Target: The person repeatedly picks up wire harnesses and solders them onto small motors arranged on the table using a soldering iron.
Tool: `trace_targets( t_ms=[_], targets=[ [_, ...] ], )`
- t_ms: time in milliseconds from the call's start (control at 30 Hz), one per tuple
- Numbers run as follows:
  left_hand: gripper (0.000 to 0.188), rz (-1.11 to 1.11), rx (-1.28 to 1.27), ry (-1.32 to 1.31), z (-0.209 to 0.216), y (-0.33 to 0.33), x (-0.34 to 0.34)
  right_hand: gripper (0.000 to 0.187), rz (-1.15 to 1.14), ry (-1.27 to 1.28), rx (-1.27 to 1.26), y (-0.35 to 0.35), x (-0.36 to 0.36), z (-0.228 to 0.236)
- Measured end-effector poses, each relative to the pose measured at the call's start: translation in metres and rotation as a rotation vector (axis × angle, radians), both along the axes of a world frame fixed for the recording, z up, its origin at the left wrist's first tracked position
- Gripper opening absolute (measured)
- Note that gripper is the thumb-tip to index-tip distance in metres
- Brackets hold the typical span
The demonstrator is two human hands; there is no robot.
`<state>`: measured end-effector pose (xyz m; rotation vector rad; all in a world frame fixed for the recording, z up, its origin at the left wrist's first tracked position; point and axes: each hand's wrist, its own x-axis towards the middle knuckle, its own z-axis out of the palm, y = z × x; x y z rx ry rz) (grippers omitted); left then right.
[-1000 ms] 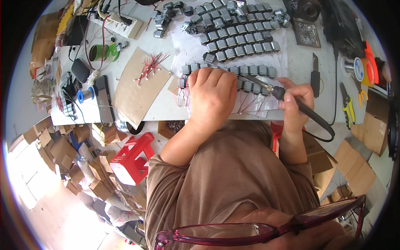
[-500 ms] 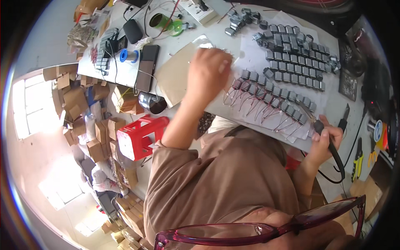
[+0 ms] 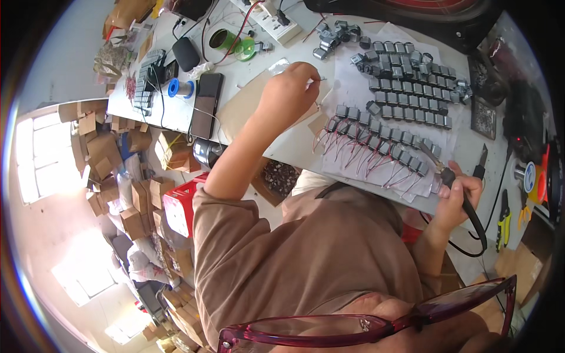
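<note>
My right hand (image 3: 456, 197), at the table's near edge, is closed around the black handle of a soldering iron (image 3: 448, 176). Its metal end points up and left over the nearer rows of small silver motors (image 3: 391, 147), several of which have thin red and dark wires trailing toward me. My left hand (image 3: 289, 93) is over the brown cardboard sheet (image 3: 241, 106), left of the motors. Its fingers are curled together in a pinch; whatever they hold is too small or hidden to name. More motors (image 3: 412, 100) stand in rows on white paper farther back.
A loose heap of motors (image 3: 335, 38) lies at the back beside a power strip (image 3: 273, 20). To the left are a blue solder spool (image 3: 180, 88), a dark phone (image 3: 208, 106) and a green tin (image 3: 223, 40). Yellow-handled pliers (image 3: 503, 226) and a knife (image 3: 482, 162) lie right.
My left hand has moved slightly left and toward the back, its elbow swinging outward. The right hand keeps the soldering iron almost in place. The whole view has shifted a little.
</note>
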<state>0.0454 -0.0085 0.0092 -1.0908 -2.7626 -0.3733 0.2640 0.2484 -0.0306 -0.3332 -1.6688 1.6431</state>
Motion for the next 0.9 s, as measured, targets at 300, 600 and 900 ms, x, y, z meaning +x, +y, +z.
trace_targets(
  t_ms=[300, 600, 900],
  targets=[
    [0.013, -0.109, 0.531, -0.526, 0.028, 0.056, 0.065, 0.012, -0.050, -0.017, -0.052, 0.006, 0.005, 0.005],
    [0.010, -0.219, 0.448, -0.372, -0.004, 0.089, 0.096, 0.011, 0.056, -0.015, -0.075, 0.004, 0.012, 0.006],
    [0.013, -0.148, 0.455, -0.241, -0.017, 0.094, 0.106, 0.012, 0.105, 0.007, -0.024, 0.002, 0.009, -0.001]
  ],
)
